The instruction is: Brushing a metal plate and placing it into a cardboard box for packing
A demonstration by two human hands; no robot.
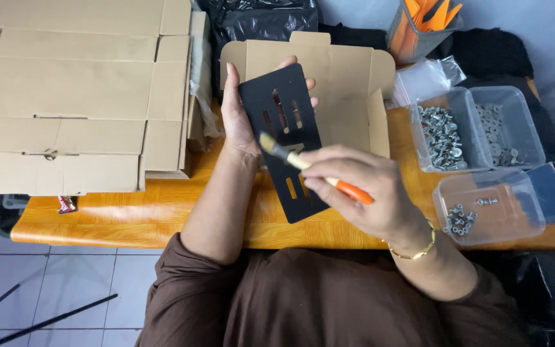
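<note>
black slotted plate [284,138] in left hand [239,119] grip; right hand [361,186] pinches brush [309,166].

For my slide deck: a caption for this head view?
Left hand holds a slotted black plate; right hand brushes it with an orange-handled brush.

a flat black plate [282,144] is held up over the orange table, tipped a little so its long side runs from top left to bottom right. it is a long shape with rounded corners. it has thin long holes cut in it, some near the top and some lower down. a small brush [309,168] lies across the middle of the plate. the brush has pale bristles, a light wood neck and an orange handle. its bristles touch the plate.
</note>
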